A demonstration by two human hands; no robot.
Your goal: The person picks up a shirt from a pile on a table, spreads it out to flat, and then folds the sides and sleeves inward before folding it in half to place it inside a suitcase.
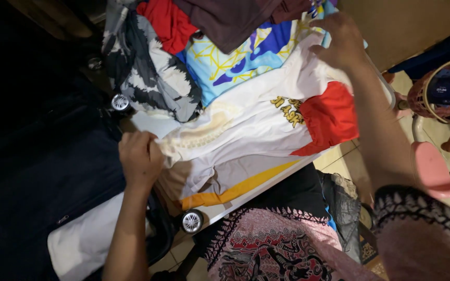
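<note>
White board (pixel 266 183) carries white shirt (pixel 256 130), blue-yellow patterned garment (pixel 235 57), grey-white garment (pixel 152 78); tiled floor (pixel 339 161) below.

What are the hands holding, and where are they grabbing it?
Both hold the white shirt with red sleeve. The left hand pinches its bunched edge at one end; the right hand grips the fabric at the far end.

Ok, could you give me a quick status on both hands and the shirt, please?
Left hand gripping white shirt at its near edge. Right hand pinching the far edge. Shirt spread flat, red sleeve showing. Camouflage garment and blue patterned cloth piled alongside.
</note>
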